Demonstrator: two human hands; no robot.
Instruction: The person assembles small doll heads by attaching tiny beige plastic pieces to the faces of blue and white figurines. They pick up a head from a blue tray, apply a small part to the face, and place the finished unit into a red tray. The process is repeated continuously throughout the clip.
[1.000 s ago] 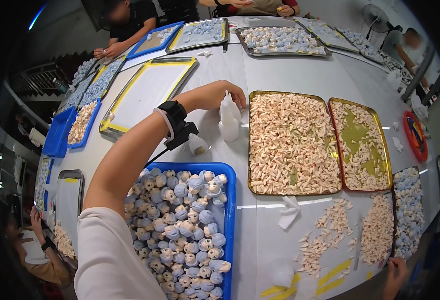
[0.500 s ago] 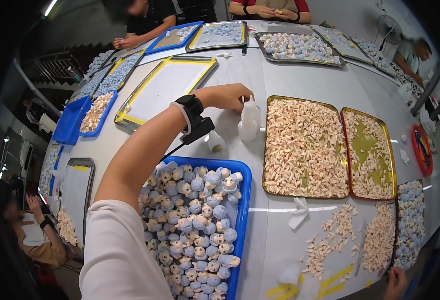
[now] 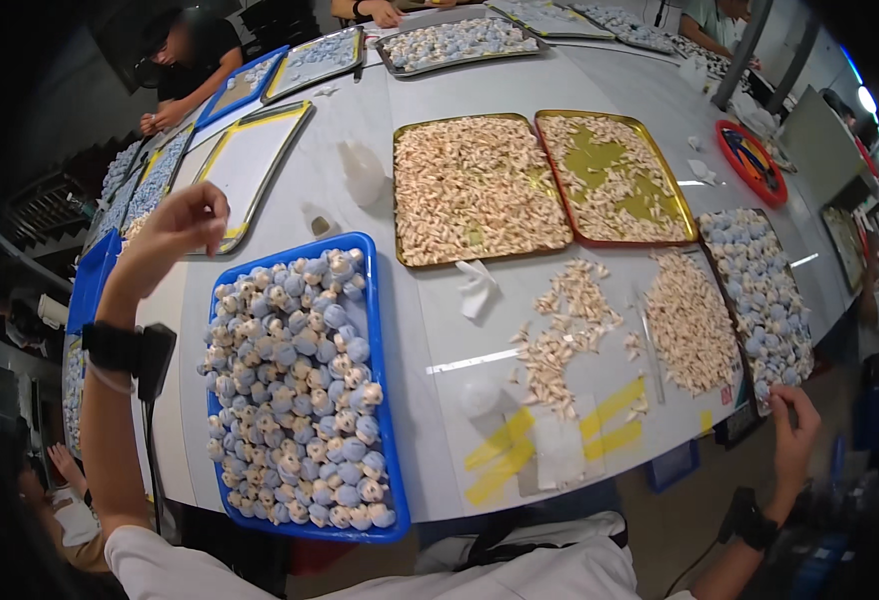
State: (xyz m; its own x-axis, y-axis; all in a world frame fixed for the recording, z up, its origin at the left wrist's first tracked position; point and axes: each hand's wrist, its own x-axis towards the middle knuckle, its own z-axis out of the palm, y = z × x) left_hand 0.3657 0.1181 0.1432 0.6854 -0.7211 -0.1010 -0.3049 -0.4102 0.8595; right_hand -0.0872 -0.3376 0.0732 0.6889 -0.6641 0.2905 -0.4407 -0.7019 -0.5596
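Note:
My left hand is raised above the far left corner of a blue tray. Its fingers are curled together, and whatever they may hold is hidden. Small doll heads with light blue hair fill that tray. To the right of this hand stands a white squeeze bottle, with a small translucent container nearer to me. At the far right, my right hand has thumb and forefinger close together at the near edge of a dark tray of similar heads. What sits between its fingertips is too small to name.
Two gold trays hold small cream-coloured cone-like pieces; more pieces lie heaped on the table beside a thin stick. A crumpled tissue, yellow tape and a red basin are around. Co-workers sit across the table.
My left hand has left the squeeze bottle's top and drawn back to the left. The view has swung right, bringing more of my right hand and forearm in at the dark tray.

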